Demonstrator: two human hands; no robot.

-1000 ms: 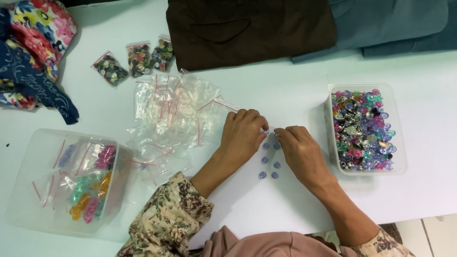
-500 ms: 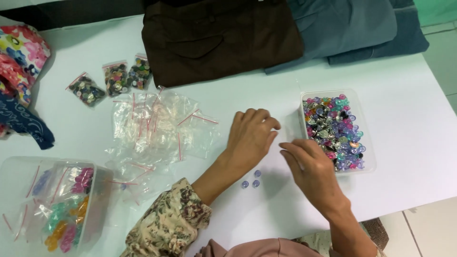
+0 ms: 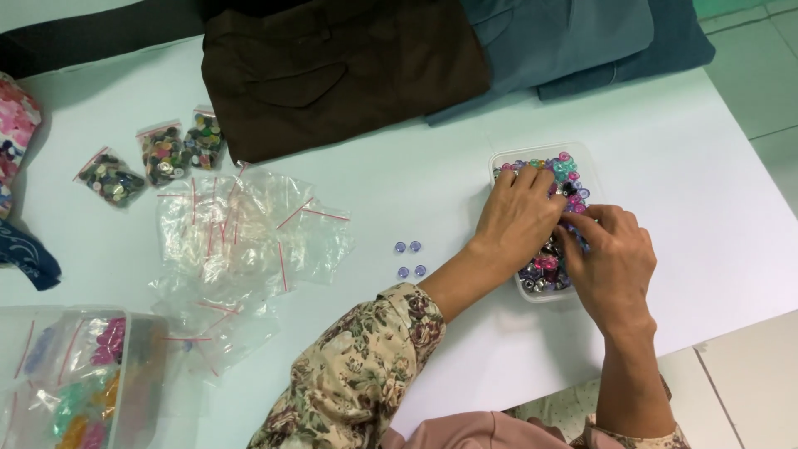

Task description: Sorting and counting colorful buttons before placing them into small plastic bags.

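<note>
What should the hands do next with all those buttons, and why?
Probably pick another purple button out of the tub. Both the left hand and right hand are in its mixed buttons, and four purple buttons already lie apart on the table.

We count four small round lilac buttons (image 3: 408, 259) loose on white bench (image 3: 416, 183); three filled clear zip bags of mixed buttons (image 3: 158, 158); two clear plastic tubs (image 3: 542, 293); two folded garments, brown (image 3: 341, 66), blue-grey (image 3: 573, 37).

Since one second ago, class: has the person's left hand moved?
Yes. The left hand has gone right, from beside the small purple buttons on the white table into the clear plastic tub of mixed buttons.
</note>
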